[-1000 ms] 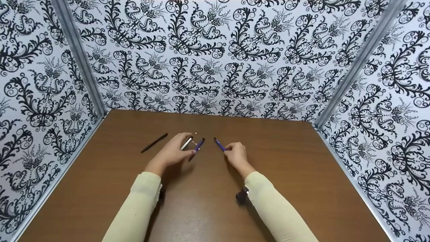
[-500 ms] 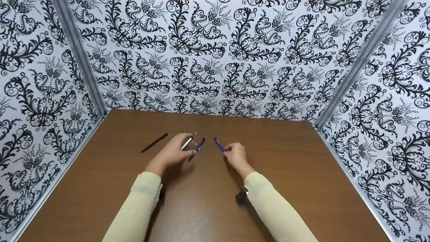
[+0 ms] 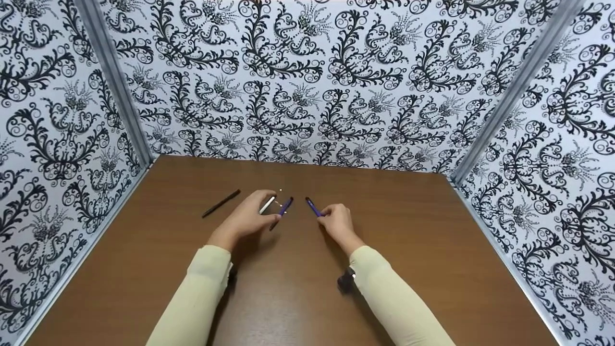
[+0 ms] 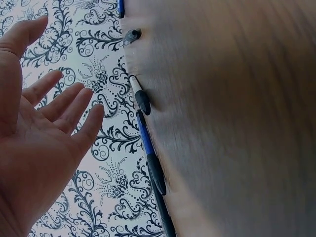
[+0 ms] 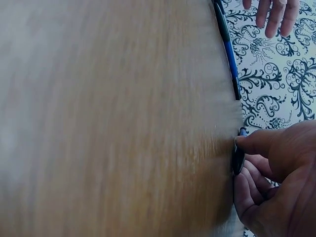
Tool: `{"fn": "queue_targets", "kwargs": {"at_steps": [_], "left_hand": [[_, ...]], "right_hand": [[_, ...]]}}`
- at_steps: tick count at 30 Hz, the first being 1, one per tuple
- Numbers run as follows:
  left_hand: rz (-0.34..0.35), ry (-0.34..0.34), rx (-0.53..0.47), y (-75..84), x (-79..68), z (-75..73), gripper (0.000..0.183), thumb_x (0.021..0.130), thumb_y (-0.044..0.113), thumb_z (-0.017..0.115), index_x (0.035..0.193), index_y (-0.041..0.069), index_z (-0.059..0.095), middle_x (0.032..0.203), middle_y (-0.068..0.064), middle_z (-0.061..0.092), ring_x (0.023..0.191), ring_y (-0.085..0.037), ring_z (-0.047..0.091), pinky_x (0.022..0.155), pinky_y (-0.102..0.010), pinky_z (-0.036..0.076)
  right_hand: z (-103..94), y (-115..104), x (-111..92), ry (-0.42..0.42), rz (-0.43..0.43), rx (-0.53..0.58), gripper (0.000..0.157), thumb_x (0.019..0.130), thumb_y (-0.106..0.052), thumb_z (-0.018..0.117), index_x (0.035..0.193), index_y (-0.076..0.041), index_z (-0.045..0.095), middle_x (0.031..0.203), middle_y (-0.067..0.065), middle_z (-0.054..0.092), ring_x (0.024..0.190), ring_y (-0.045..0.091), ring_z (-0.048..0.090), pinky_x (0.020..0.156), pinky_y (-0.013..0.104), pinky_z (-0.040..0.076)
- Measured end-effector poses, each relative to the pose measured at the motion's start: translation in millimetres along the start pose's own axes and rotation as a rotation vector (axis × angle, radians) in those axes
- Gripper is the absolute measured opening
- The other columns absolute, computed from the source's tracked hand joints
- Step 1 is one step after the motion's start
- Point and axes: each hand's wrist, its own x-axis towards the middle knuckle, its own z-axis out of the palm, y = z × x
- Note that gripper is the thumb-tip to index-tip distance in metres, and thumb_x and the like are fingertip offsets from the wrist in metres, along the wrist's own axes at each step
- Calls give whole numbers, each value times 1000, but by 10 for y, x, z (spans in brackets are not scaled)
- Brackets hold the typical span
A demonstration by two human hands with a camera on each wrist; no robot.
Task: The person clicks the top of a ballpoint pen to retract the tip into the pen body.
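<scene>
My right hand (image 3: 338, 221) pinches the near end of a blue pen (image 3: 312, 205) between thumb and fingertips, low at the tabletop. In the right wrist view the dark part of this pen (image 5: 239, 160) shows at the fingertips. My left hand (image 3: 246, 215) is held over the left-middle of the table, thumb and fingers spread. A white pen (image 3: 266, 205) and a second blue pen (image 3: 287, 205) show by its thumb and fingers. The left wrist view has the fingers (image 4: 74, 106) apart from the white pen (image 4: 139, 95) and the blue pen with black grip (image 4: 152, 158).
Left of the left hand, a black pen (image 3: 221, 203) lies slanted on the brown table (image 3: 288, 283). Small white specks show near the left fingertips. A small dark round thing (image 4: 132, 34) appears in the left wrist view. Patterned walls (image 3: 307, 86) enclose the table's back and sides.
The near end of the blue pen in my right hand has swung very slightly left. My left hand and the other pens stay in place.
</scene>
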Motion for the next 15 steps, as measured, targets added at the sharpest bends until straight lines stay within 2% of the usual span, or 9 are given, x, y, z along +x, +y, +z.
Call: {"fn": "queue_targets", "kwargs": {"at_steps": [4, 10, 15], "left_hand": [[5, 2, -2, 17, 6, 6, 73, 99, 24, 85, 159, 0, 52, 162, -22, 52, 150, -40, 48, 127, -56, 36], [14, 6, 2, 7, 15, 22, 72, 98, 23, 86, 158, 1, 53, 161, -22, 53, 150, -40, 49, 127, -56, 36], [20, 7, 21, -10, 12, 27, 72, 98, 23, 86, 158, 0, 53, 161, -22, 54, 149, -40, 50, 127, -55, 36]], "right_hand": [[-26, -11, -5, -15, 8, 6, 10, 91, -4, 88, 99, 2, 86, 92, 10, 82, 87, 26, 76, 81, 44, 63], [-49, 18, -4, -25, 6, 15, 11, 92, -8, 89, 100, 0, 86, 91, 8, 81, 82, 21, 73, 78, 41, 62], [-112, 39, -16, -33, -40, 55, 12, 93, -11, 88, 101, -2, 84, 90, 6, 79, 82, 20, 69, 79, 40, 59]]}}
